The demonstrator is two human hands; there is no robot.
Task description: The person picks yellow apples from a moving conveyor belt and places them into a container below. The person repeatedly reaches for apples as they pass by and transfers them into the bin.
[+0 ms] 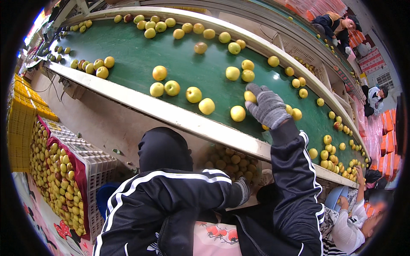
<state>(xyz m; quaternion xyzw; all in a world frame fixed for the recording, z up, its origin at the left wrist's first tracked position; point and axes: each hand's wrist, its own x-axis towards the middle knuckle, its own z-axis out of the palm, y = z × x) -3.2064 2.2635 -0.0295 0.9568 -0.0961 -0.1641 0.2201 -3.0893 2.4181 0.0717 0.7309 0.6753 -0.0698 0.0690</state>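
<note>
A green conveyor belt (128, 57) carries scattered yellow-green apples. My right hand (267, 104), in a grey knitted glove, reaches over the belt with its fingers on a yellow apple (250, 96); whether it grips the apple cannot be told. More apples lie just beside that hand, one partly hidden under the wrist. My left hand (243, 191), also in a grey glove, is low on the near side of the belt, beside a heap of apples (233, 163) under the belt's edge. The sleeve covers much of it, and its fingers are not clearly seen.
The belt's pale near rail (166, 112) runs between me and the apples. At left stand a white plastic crate (96, 160) full of apples and yellow crates (20, 128). A co-worker (346, 230) sits at right by a blue basin (334, 196); others are beyond the belt.
</note>
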